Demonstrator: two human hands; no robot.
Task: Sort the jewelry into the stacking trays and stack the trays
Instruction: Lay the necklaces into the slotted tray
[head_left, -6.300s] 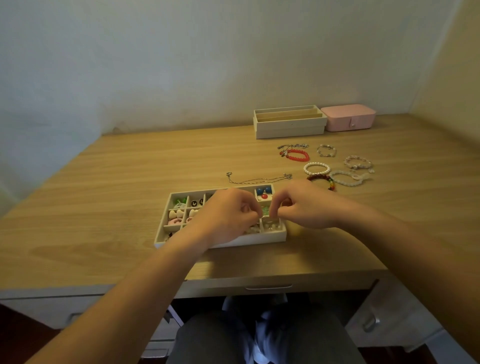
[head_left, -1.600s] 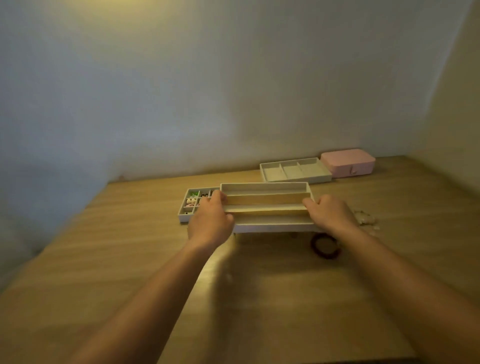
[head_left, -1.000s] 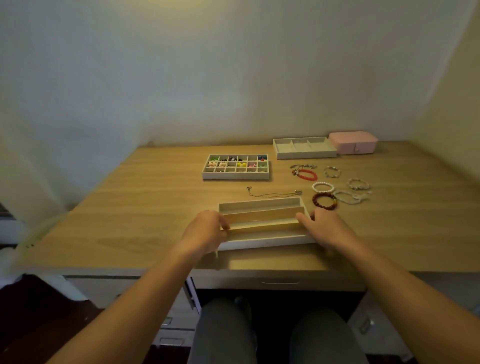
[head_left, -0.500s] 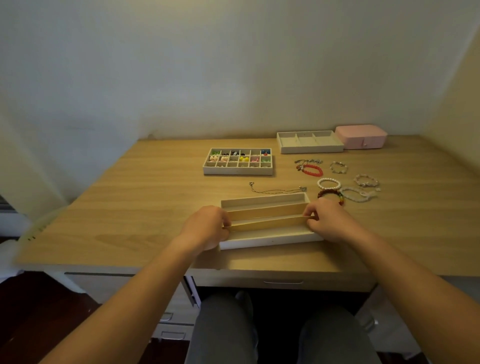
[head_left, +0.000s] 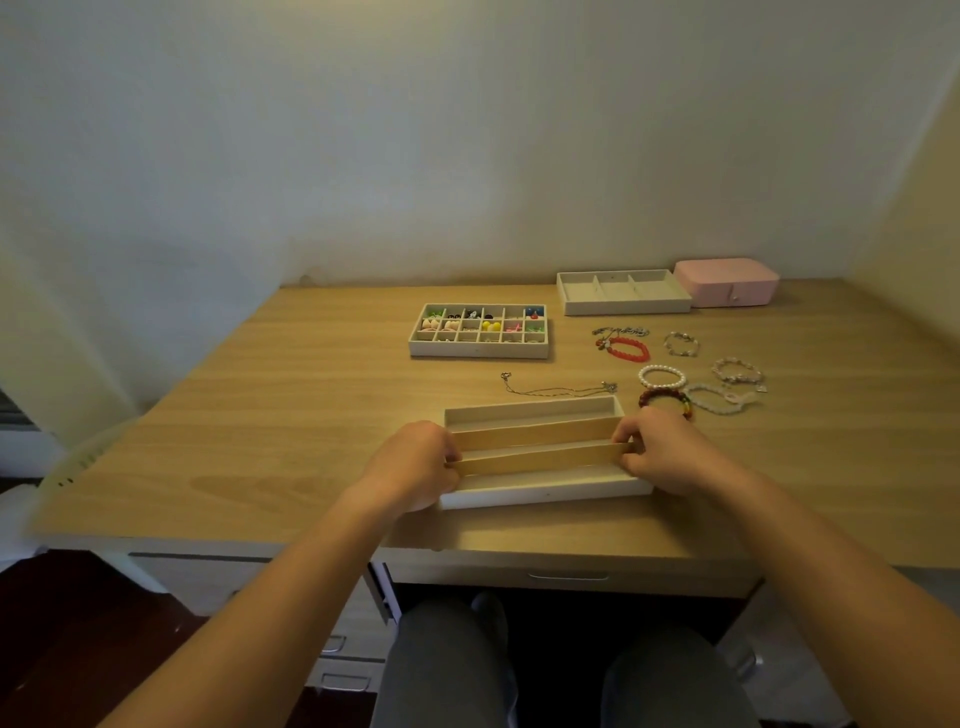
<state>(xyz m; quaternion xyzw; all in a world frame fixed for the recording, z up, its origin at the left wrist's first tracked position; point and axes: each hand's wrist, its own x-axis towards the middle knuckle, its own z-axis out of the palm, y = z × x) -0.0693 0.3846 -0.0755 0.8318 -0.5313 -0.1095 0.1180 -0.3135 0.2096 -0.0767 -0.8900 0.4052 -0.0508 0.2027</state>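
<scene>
A long white tray (head_left: 540, 491) with two lengthwise wooden dividers lies near the desk's front edge. My left hand (head_left: 415, 462) and my right hand (head_left: 657, 447) pinch the two ends of the nearer divider (head_left: 540, 457). Behind it lies a thin chain necklace (head_left: 558, 388). A many-celled tray (head_left: 478, 332) holds small earrings. A three-cell tray (head_left: 623, 292) stands at the back. Several bracelets lie to the right: a red one (head_left: 629, 349), a pearl one (head_left: 661, 376), a dark beaded one (head_left: 666, 401).
A pink jewelry box (head_left: 727, 280) sits at the back right by the wall. The wooden desk (head_left: 311, 415) has drawers below its front edge. My knees show under the desk.
I carried the long tray from the back and set it near the front edge. Both hands have shifted from its ends onto the nearer divider.
</scene>
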